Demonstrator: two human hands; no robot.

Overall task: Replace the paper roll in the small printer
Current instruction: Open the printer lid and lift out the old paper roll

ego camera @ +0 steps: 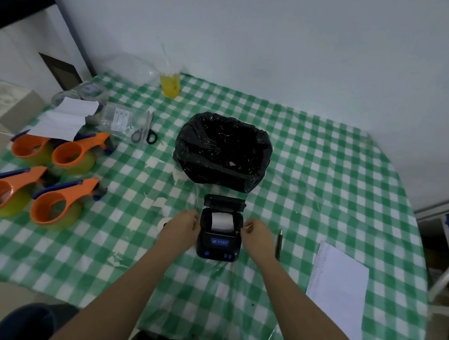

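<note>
A small black printer (219, 244) with blue buttons sits on the green checked tablecloth, its lid (224, 202) swung open toward the back. A white paper roll (222, 221) lies in its open bay. My left hand (182, 226) rests against the printer's left side, fingers curled. On the printer's right side is my right hand (257, 233), fingers curled, with a small white scrap at the fingertips. Partly hidden behind my left hand, another white roll (165, 222) lies on the cloth.
A bin lined with a black bag (223, 150) stands just behind the printer. Several orange tape dispensers (56, 201) lie at the left, scissors (144, 133) and a yellow drink (170, 83) further back. A pen (279, 244) and white sheets (338, 289) lie at the right.
</note>
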